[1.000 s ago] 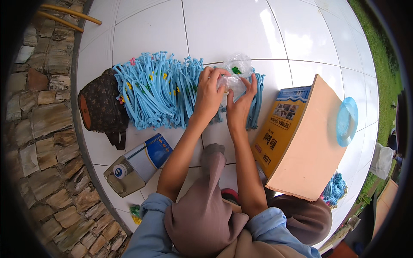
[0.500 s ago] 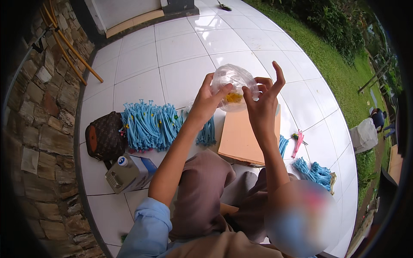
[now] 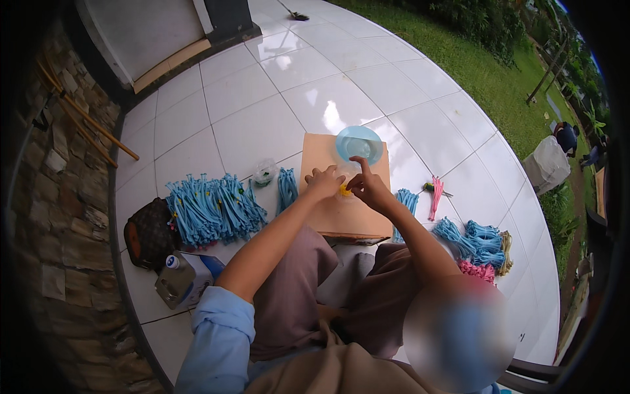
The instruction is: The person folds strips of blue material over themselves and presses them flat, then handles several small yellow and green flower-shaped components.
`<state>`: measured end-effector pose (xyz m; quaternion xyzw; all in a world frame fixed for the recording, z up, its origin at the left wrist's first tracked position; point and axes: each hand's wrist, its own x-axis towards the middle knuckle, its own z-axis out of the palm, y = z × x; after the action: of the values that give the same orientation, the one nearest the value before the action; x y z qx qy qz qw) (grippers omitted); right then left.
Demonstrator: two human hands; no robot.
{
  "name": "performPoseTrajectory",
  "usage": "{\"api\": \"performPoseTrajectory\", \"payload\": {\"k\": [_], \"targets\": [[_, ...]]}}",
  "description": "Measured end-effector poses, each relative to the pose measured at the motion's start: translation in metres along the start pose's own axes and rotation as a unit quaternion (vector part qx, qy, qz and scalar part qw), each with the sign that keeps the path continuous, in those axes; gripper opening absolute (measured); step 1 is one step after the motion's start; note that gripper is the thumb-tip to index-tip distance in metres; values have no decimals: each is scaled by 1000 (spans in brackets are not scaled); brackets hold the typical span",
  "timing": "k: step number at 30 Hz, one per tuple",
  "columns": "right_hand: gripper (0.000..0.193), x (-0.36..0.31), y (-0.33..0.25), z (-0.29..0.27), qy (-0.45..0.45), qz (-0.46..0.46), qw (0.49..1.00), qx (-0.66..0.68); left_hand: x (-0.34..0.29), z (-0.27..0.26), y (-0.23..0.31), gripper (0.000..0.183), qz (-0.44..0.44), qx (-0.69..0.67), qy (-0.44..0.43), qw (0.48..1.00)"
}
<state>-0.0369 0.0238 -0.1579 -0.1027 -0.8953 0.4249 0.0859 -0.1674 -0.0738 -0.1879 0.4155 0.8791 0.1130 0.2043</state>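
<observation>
Over the cardboard box [image 3: 333, 220], the person's two bare hands are working close together at a clear plastic bag [image 3: 346, 196] of yellow pieces [image 3: 344, 189], which is showing against the box's top (whether it is resting there, one cannot tell). The left hand [image 3: 323, 182] is keeping its fingers bent and partly spread; the right hand [image 3: 369, 186] is extending its index finger while curling the others — what either is gripping, one cannot tell. A blue dish [image 3: 360, 139] is sitting at the box's far edge. Left of the box, blue strips [image 3: 211, 211] are lying massed; right of it, a pink bundle [image 3: 436, 197] is lying.
</observation>
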Motion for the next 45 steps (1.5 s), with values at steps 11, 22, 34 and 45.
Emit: {"api": "performPoseTrajectory", "payload": {"k": [11,22,34,45], "targets": [[69,22,-16,51,28,-26,990,-136,-3,5,-37,56,-7,-172,-81,982],[66,22,-16,30,35,-18,999,11,-11,-1,-33,45,-65,-316,-112,940],[68,-4,-40,-26,232,16,955,186,-43,-52,22,40,315,-308,322,838],[66,-33,-42,-53,152,49,921,356,-39,-50,37,20,266,-478,43,836]]}}
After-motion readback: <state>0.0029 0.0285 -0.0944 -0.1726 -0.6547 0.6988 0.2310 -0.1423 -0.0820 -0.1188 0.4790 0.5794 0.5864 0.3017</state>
